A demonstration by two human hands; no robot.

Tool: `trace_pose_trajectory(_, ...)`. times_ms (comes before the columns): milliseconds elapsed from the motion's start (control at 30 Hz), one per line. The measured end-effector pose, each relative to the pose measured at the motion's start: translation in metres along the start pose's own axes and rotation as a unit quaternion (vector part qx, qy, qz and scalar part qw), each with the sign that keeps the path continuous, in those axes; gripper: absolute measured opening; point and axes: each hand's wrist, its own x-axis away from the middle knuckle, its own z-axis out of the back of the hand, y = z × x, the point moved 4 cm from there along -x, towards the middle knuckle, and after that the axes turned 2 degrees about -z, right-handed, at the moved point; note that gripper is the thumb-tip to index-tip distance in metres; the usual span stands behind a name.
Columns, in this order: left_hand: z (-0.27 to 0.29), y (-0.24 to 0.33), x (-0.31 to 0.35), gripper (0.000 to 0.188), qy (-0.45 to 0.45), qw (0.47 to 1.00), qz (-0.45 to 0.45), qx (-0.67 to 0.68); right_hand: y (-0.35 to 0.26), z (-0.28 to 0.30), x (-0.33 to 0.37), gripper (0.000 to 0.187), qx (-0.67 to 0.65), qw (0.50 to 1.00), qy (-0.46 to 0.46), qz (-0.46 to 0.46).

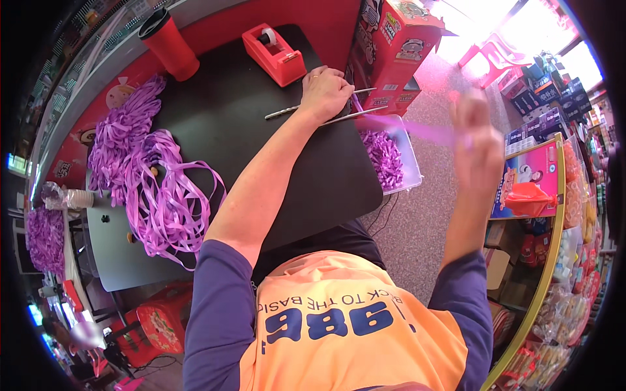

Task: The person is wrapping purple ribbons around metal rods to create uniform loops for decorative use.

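My left hand (324,94) presses down at the far right edge of the black table (287,189), its fingers curled over a thin metal rod (280,113). A second thin metal rod (358,113) sticks out beside it, past the edge. My right hand (479,140) is raised out to the right, smeared by motion. Between the hands stretches a blurred strip of purple ribbon (417,129), its far end at my right hand. A white bin (412,159) below the table edge holds many short purple ribbon pieces (383,156). Long loose purple ribbons (166,202) lie heaped at the table's left.
A red tape dispenser (274,55) and a red tumbler (169,45) stand at the table's back. Beyond the right corner is a red printed carton (398,45). A yellow-edged shelf (554,215) with packaged goods runs along the right. More purple ribbon bunches (45,241) sit far left.
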Motion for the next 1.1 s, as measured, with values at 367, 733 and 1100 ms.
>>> trace_pose_trajectory(367, 0.005, 0.011, 0.008, 0.019, 0.035, 0.998, -0.043, 0.043, 0.185, 0.006, -0.189, 0.057, 0.015, 0.973, -0.051, -0.224)
trace_pose_trajectory(733, 0.006, 0.009, 0.01, 0.023, 0.016, 0.999, -0.014, 0.035, 0.355, -0.001, -0.126, 0.061, -0.098, 0.892, -0.044, -0.44)
trace_pose_trajectory(1100, 0.012, 0.014, 0.012, 0.019, 0.102, 0.992, -0.029, 0.066, 0.363, -0.035, -0.015, 0.044, 0.028, 0.888, -0.222, -0.401)
